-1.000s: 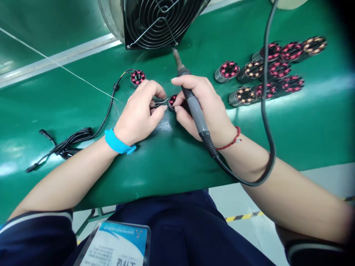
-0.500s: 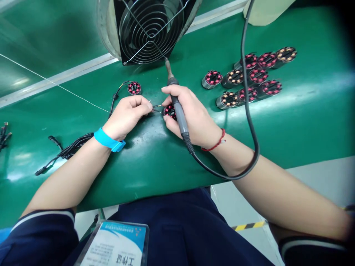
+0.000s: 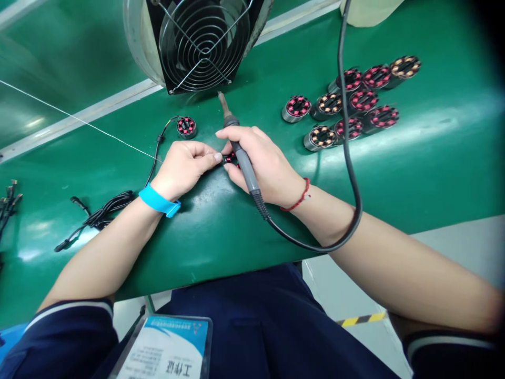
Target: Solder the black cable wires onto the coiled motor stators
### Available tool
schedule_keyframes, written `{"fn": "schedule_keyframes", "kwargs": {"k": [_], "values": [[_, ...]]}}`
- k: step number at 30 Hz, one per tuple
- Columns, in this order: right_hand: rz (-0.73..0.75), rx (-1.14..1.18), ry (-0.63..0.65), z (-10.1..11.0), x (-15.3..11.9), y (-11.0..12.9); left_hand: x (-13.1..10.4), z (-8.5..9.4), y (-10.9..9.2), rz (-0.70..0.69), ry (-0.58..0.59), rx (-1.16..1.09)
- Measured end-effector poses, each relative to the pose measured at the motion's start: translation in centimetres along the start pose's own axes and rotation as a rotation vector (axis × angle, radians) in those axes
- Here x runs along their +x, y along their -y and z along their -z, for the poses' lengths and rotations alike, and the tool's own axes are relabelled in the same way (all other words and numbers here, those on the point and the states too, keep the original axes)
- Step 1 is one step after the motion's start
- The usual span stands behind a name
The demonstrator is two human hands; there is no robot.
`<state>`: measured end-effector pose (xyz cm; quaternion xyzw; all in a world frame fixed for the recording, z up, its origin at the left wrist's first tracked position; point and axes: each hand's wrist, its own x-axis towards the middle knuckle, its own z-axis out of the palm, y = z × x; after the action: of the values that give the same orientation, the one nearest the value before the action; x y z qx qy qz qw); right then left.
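Observation:
My right hand (image 3: 262,167) is closed around the grey handle of a soldering iron (image 3: 245,167), whose metal tip points up toward the fan. Its thumb and fingertips also grip a small motor stator (image 3: 230,158) with red windings, mostly hidden by the hand and the iron. At the stator's left edge, my left hand (image 3: 185,166) is pinched on the thin wire ends of a cable, which are now largely covered by the fingertips. Another red-wound stator (image 3: 186,127) with a cable attached stands just beyond my left hand.
A fan with a wire guard (image 3: 205,52) stands at the back. Several stators (image 3: 351,105) are grouped on the right, behind the iron's hanging cord (image 3: 349,158). A coiled black cable (image 3: 110,208) lies by my left forearm, and a thin pale strand (image 3: 87,122) stretches in from the left.
My left hand has brought the wire ends right up to the stator, closing the small gap. The iron's tip has swung slightly left with my right hand. The whole view has shifted a little.

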<state>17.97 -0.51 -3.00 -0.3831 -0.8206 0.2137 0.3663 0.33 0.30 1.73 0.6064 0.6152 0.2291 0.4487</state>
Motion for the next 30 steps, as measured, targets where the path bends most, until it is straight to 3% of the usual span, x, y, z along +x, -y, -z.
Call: {"fn": "schedule_keyframes", "kwargs": {"k": [7,11,15,19,22,27,30], "values": [[-0.03,-0.019,-0.109,-0.7,0.3,0.5,-0.2,0.6,0.3,0.003,0.103,-0.121],[-0.045,0.007,-0.144,-1.0,0.6,0.8,-0.5,0.8,0.4,-0.071,0.192,0.053],[-0.082,0.108,-0.149,-0.4,0.6,1.0,-0.5,1.7,0.7,-0.142,0.042,0.31],[-0.152,0.138,-0.188,1.1,0.2,0.5,-0.3,3.5,1.0,-0.092,-0.219,0.467],[-0.208,0.155,-0.205,1.8,0.0,0.1,-0.3,3.8,0.9,-0.067,-0.365,0.523],[-0.192,0.193,-0.148,2.3,-0.3,0.7,-0.3,2.0,-0.4,0.022,-0.197,0.763],[-0.142,0.189,-0.141,2.6,-0.5,1.4,-0.1,1.6,-0.7,0.067,-0.167,0.844]]}}
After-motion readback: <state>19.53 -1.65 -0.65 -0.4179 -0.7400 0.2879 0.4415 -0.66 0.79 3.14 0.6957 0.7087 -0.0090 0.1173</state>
